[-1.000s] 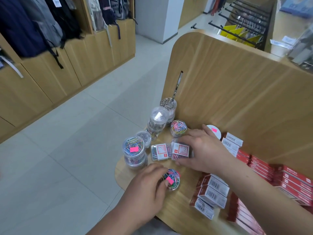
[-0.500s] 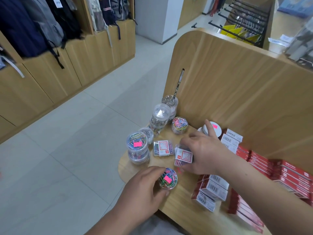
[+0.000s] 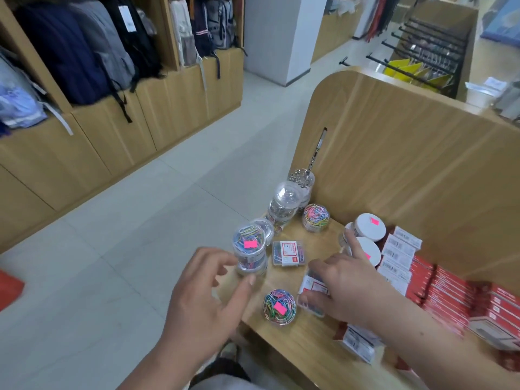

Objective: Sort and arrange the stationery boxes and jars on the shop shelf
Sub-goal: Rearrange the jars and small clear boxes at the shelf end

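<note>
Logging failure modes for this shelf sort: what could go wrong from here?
1. The left grip hovers open right beside the stacked clip jars, which stand at the left edge of the shelf; a bump could tip them to the floor.
2. The right grip holds a clear box next to the round jar near the front edge; a slip might knock that jar off.

Wood shelf (image 3: 306, 343) w/ jars (image 3: 279, 306), boxes (image 3: 447, 294)
</note>
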Tool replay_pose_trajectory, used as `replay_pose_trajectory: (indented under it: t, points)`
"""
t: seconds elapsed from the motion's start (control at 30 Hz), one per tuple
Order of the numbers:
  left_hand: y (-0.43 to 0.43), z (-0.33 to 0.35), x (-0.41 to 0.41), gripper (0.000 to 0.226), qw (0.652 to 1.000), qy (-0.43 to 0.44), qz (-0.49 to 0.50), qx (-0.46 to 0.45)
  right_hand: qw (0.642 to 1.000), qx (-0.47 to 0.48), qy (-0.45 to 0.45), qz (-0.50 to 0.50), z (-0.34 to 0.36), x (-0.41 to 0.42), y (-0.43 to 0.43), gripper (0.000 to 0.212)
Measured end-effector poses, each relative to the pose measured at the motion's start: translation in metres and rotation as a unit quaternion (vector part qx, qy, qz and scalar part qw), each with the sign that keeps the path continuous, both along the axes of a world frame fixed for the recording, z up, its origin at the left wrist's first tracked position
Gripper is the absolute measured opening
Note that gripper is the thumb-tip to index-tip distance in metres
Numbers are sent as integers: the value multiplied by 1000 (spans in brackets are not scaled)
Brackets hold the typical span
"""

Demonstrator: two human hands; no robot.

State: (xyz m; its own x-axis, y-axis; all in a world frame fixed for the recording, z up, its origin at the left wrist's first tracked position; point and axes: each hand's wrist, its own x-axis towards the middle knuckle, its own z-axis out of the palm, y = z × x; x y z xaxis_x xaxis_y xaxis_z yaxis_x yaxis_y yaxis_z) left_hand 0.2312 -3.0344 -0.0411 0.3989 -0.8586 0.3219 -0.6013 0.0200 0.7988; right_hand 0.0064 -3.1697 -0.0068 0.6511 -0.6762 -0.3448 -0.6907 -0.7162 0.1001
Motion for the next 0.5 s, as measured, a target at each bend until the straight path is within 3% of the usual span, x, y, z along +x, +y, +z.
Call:
replay_pose_trajectory:
  t: [0.13,0.3,0.5]
  points:
    - [-35,19,22,52,997,-2,-52,49,999,36,24,-21,8,11,-3,72]
    - [-72,25,44,44,987,62,-127,75,983,-28,-126,-131,15,18,-38,41]
    - [-116,26,62,13,969,103,-201,100,967,-66,-110,-220,1,40,-87,39]
